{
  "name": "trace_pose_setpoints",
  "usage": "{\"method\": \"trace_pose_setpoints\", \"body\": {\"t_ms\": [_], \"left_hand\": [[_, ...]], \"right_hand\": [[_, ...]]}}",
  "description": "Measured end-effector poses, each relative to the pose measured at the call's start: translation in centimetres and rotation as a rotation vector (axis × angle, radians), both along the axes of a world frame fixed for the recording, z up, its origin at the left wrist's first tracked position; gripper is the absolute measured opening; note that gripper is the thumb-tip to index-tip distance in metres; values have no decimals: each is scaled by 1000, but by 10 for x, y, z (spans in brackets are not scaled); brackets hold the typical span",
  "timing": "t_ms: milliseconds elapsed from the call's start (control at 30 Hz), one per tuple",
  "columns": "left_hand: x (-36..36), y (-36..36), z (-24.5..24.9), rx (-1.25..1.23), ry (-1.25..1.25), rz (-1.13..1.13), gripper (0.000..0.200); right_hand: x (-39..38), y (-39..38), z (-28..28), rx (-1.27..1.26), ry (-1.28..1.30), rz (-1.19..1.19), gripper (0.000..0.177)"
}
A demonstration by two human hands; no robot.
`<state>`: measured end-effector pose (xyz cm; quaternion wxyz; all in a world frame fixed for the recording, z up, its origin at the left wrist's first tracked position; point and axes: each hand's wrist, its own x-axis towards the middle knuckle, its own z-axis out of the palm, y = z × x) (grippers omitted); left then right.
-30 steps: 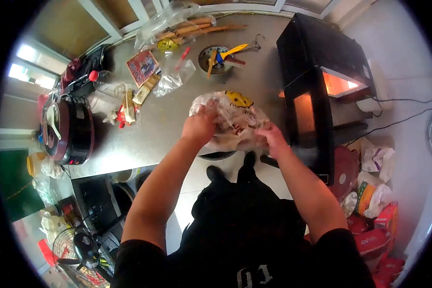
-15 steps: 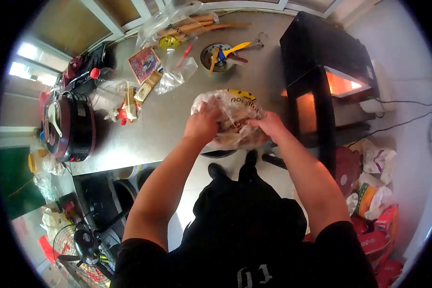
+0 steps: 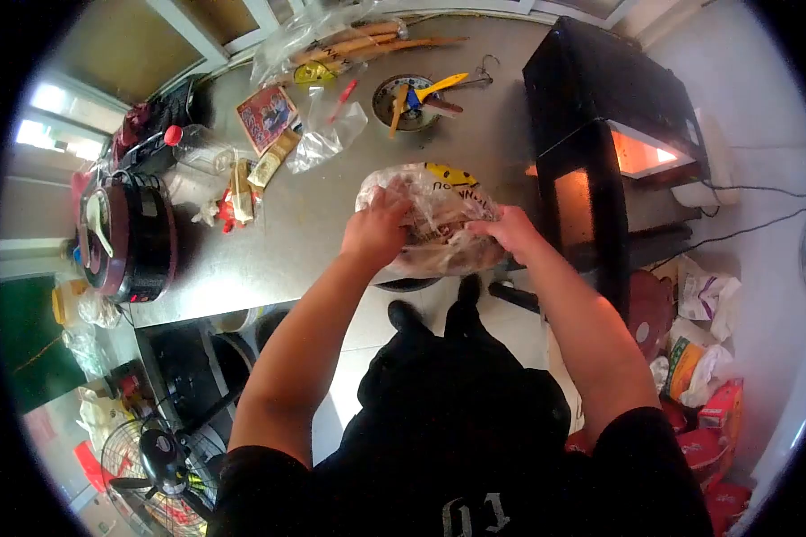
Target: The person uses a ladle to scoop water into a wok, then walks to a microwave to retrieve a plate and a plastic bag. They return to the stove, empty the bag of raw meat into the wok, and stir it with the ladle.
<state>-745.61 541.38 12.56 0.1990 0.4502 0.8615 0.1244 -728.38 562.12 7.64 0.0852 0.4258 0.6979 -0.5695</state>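
A clear plastic bag [image 3: 443,210] with a yellow print and dark lettering is at the table's front edge, filled with something pale and pinkish that I cannot make out. My left hand [image 3: 378,225] grips the bag's left side, its fingers curled into the crinkled film. On the right side, my right hand [image 3: 509,233] pinches the plastic between thumb and fingers. Beyond the bag stands a patterned bowl [image 3: 387,119] holding a yellow-handled brush [image 3: 441,87] and other utensils.
A black oven-like box [image 3: 591,89] glows orange at the right. At the left stand a dark cooker [image 3: 143,242] and a plastic bottle [image 3: 208,154]. Another bag [image 3: 318,54] with long tan sticks lies at the back of the metal table [image 3: 233,277]. A fan [image 3: 161,461] is lower left.
My right hand has shifted slightly up and to the right along the bag, and the film's folds have changed. My left hand stays nearly in place.
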Motion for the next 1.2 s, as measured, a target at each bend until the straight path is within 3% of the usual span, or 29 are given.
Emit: {"method": "trace_pose_setpoints", "body": {"t_ms": [200,267,300,367,700,1200], "left_hand": [[0,-8,4,-49,-81,54,68],[1,-22,-17,126,-49,157,88],[3,-27,-26,126,-42,162,88],[7,-33,-35,207,-210,307,96],[10,-27,-46,177,-216,322,96],[14,-26,-46,166,-190,379,95]], "right_hand": [[2,0,-4,-49,36,-17,57],[-1,1,4,-13,29,4,56],[-3,-1,9,19,18,19,55],[-3,-3,11,-33,36,-7,56],[2,5,-14,48,-41,5,58],[2,-7,10,53,51,-19,64]]}}
